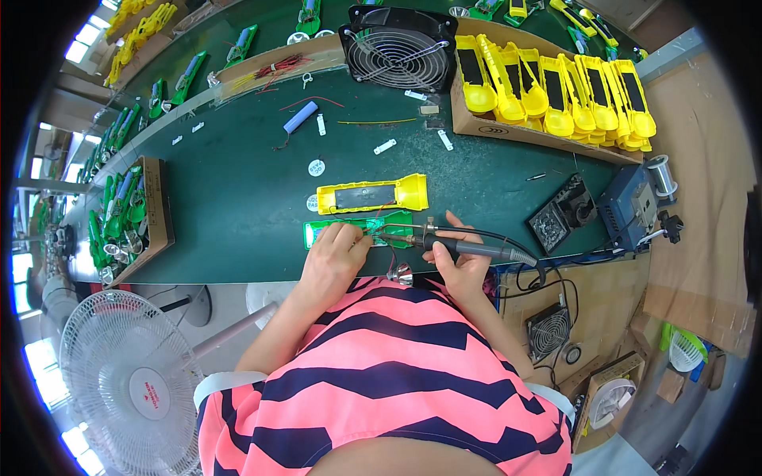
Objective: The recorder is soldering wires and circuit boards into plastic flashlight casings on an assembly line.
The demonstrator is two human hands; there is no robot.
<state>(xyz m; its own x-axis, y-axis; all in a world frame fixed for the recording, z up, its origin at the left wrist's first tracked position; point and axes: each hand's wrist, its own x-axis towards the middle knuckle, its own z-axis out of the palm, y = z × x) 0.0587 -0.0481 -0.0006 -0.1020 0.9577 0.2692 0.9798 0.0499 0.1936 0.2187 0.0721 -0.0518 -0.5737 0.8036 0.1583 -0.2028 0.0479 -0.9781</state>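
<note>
My right hand (460,268) is wrapped round the dark grip of a soldering iron (502,253). The iron's tip points left, over a green plastic flashlight housing (402,219) lying at the table's near edge. Bent over the left half of that housing, my left hand (336,252) has its fingertips pinched together; what lies between them is hidden. Thin wires run around the housing, and a shiny reflector cup (402,274) hangs at the edge below it. Just beyond lies a yellow casing (411,192) with a dark panel.
A carton of yellow casings (508,131) stands far right, beside a black fan (401,55). To the right are a soldering-iron stand (548,226) and a blue-grey station (623,206) with a solder spool (661,176). A carton of green assemblies (163,206) sits left; a battery cell (301,117) lies mid-table.
</note>
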